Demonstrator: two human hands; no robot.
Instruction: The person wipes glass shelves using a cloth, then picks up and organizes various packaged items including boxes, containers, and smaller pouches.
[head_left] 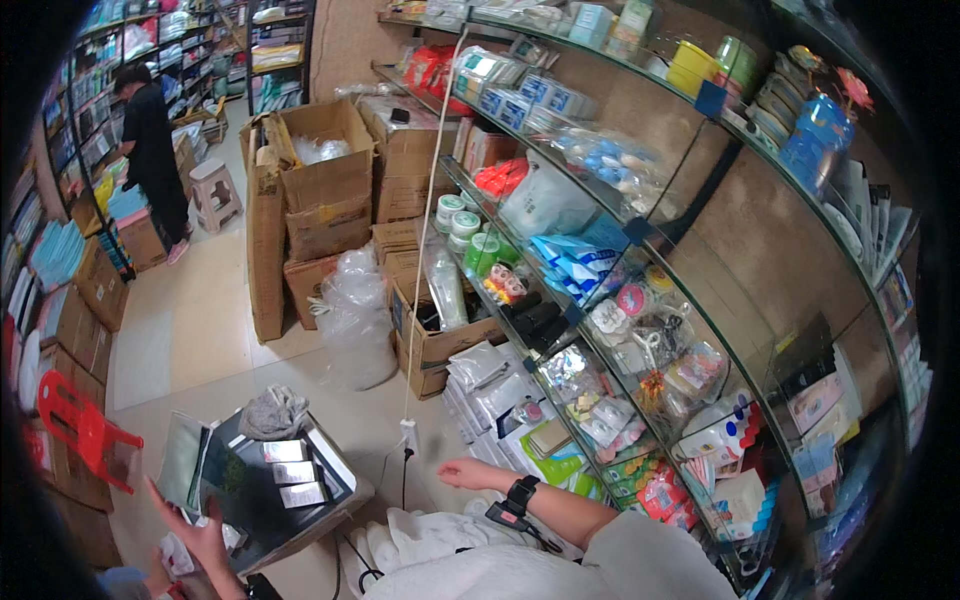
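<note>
My left hand is raised at the lower left, its fingers spread beside the near-left edge of a dark-topped box-like stand. Just beyond its fingertips a clear, greenish plastic sheet or sleeve stands up; I cannot tell whether they touch. On the stand lie several small white boxes in a column, and a crumpled grey cloth. My right hand reaches out to the right of the stand, fingers loosely extended with nothing in them. A black band with a small device sits on that wrist.
Glass shelves full of packaged goods rise on the right. Cardboard boxes and a clear plastic bag stand ahead. A white cord hangs to a power socket. A red chair is left; a person in black stands far left. Another person's hand shows lower left.
</note>
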